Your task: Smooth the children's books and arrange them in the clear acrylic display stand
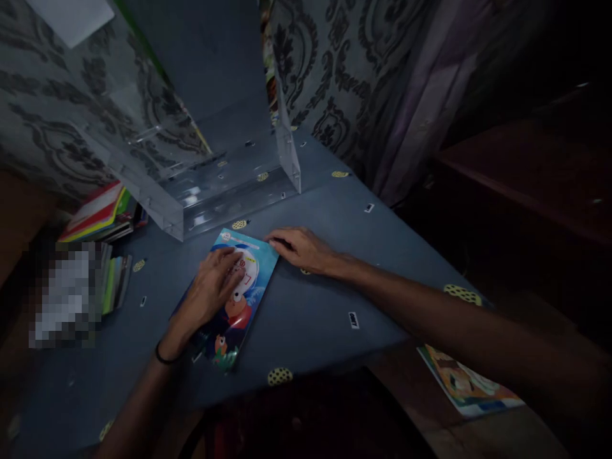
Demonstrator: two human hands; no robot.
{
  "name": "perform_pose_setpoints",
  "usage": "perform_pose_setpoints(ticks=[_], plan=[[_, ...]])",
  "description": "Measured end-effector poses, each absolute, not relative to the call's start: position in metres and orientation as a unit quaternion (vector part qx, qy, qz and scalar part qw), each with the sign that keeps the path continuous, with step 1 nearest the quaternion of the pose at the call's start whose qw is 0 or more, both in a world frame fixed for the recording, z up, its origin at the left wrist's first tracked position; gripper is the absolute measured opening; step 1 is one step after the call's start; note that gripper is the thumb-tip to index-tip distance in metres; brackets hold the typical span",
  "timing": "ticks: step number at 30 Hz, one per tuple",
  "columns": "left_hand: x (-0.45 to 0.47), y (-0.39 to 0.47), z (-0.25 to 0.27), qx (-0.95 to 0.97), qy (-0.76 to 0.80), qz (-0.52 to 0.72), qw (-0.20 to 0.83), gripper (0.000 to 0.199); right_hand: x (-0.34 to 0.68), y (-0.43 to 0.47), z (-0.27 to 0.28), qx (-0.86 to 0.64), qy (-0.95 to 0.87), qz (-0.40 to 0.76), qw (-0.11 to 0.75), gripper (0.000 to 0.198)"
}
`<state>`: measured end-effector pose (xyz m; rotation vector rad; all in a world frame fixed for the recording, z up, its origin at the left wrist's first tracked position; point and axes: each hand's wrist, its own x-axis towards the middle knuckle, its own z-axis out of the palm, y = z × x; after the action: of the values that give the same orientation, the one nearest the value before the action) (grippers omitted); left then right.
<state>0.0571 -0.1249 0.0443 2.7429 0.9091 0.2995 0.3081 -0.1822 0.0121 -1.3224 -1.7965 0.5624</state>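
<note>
A blue picture book (pixel 248 299) with cartoon fish on its glossy cover lies slanted on the table. My left hand (pixel 213 287) lies across the cover with its fingers stretched out, hiding part of the title and the left edge. At the upper right corner of the book is my right hand (pixel 301 248), its fingers bent and closed at that corner. How much of the cover or pages they pinch is hard to see. Just beyond the book stands a clear acrylic rack (pixel 234 204).
Stacked books and booklets (pixel 102 213) lie at the table's left side, with more upright ones (pixel 115 277) beside a blurred patch. Another book (pixel 468 382) lies below the table's right edge. Patterned wall (pixel 329 70) and a curtain (pixel 421 108) border the back.
</note>
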Motion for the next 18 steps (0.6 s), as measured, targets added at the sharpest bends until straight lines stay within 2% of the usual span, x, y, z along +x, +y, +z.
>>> perform_pose_setpoints(ticks=[6,12,16,18], plan=[[0.0,-0.118,0.043,0.911,0.393,0.095,0.083,0.044,0.296,-0.188,0.007,-0.501,-0.75,0.185,0.39,0.03],[-0.006,-0.151,0.059,0.87,0.492,0.027,-0.02,0.038,0.288,-0.182,-0.001,-0.46,-0.767,0.198,0.402,0.041],[0.005,-0.166,0.063,0.88,0.467,0.059,-0.055,0.034,0.283,-0.181,-0.005,-0.465,-0.759,0.216,0.401,0.039],[0.014,-0.17,0.058,0.898,0.429,0.095,-0.032,0.03,0.281,-0.182,-0.004,-0.463,-0.759,0.211,0.407,0.037]])
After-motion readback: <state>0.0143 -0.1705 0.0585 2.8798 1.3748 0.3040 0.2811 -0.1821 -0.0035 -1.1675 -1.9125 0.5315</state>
